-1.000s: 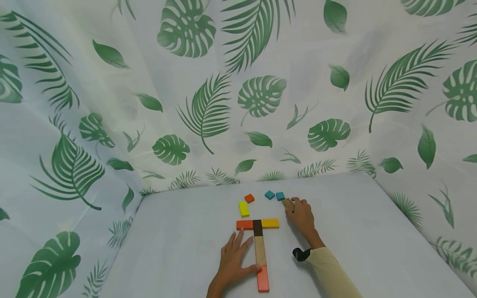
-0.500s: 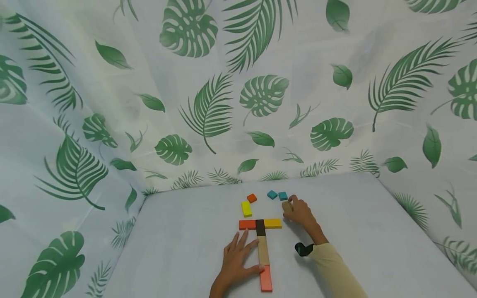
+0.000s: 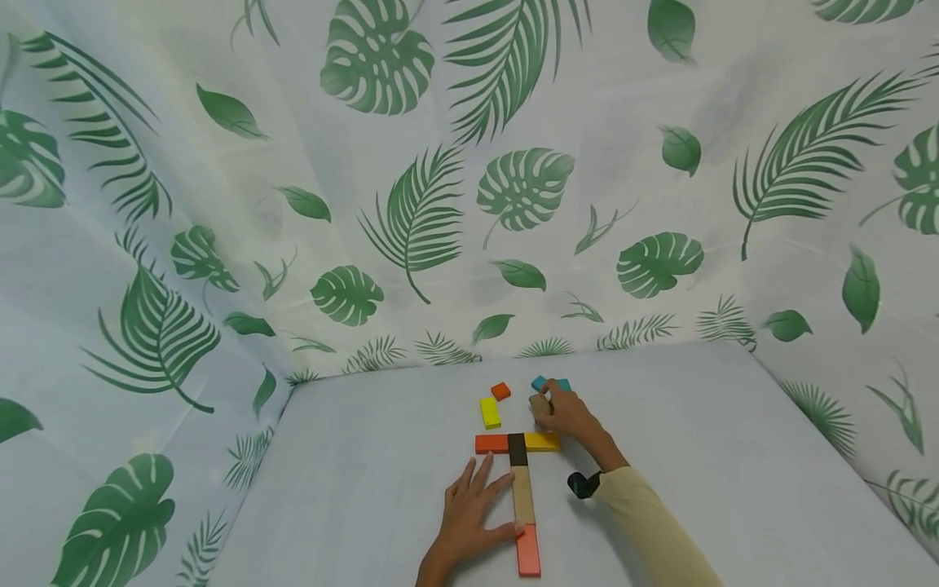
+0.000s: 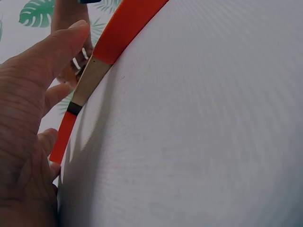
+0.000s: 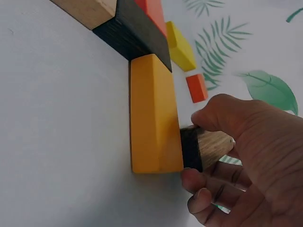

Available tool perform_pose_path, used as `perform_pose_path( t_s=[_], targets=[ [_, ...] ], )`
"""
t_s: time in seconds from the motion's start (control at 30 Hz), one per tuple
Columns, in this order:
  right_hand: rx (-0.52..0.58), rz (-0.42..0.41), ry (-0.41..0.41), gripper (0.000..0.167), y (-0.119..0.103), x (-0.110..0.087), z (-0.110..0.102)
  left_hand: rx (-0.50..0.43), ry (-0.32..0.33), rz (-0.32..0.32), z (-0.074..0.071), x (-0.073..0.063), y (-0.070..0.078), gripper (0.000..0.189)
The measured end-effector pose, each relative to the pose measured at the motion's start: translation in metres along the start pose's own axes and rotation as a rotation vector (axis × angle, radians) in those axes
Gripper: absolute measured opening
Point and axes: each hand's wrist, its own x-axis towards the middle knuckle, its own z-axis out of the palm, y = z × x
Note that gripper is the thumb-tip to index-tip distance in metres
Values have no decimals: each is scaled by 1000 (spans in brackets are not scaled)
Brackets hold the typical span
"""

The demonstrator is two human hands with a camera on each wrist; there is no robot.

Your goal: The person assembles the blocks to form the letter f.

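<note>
My right hand (image 3: 575, 417) pinches a small plain wooden block (image 3: 539, 406) between thumb and fingers, just beyond the yellow-orange block (image 3: 543, 442). In the right wrist view that wooden block (image 5: 215, 145) shows a black side facing the yellow-orange one. A T of blocks lies on the table: a red block (image 3: 491, 443), a black block (image 3: 517, 450) and the yellow-orange one form the bar; a long wooden block (image 3: 522, 496) and a coral block (image 3: 528, 551) form the stem. My left hand (image 3: 468, 512) lies spread left of the stem, its thumb tip where wood and coral meet.
Past the T lie a bright yellow block (image 3: 490, 412), a small orange block (image 3: 501, 391) and two teal blocks (image 3: 564, 384), partly behind the right hand. A black device (image 3: 581, 486) sits at the right wrist. A leaf-print curtain (image 3: 440, 244) bounds the white table (image 3: 352, 481).
My right hand has carried the small wooden block left and slightly nearer, from beside the teal blocks to behind the yellow-orange block. The left hand keeps its place by the stem.
</note>
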Motion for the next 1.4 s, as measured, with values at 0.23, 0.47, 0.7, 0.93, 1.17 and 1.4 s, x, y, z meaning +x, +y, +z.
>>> perform_pose_path(
  t_s=[0.23, 0.47, 0.7, 0.93, 1.17, 1.4],
  targets=[
    [-72, -45, -72, 53, -9, 9, 2, -28, -16, -10, 0, 1, 0, 73],
    [-110, 10, -157, 52, -22, 15, -2, -43, -29, -17, -4, 3, 0, 72],
    [-25, 80, -203, 48, -20, 18, -1, -26, -34, -21, -5, 2, 0, 72],
    [45, 38, -184, 42, -15, 17, 0, -6, -27, 1, -3, 2, -1, 73],
    [167, 104, -193, 46, -17, 19, 6, -8, 5, 39, -3, -1, -3, 71],
    [178, 142, -174, 45, -23, 17, 8, -13, 13, 51, -2, -2, -3, 69]
  ],
)
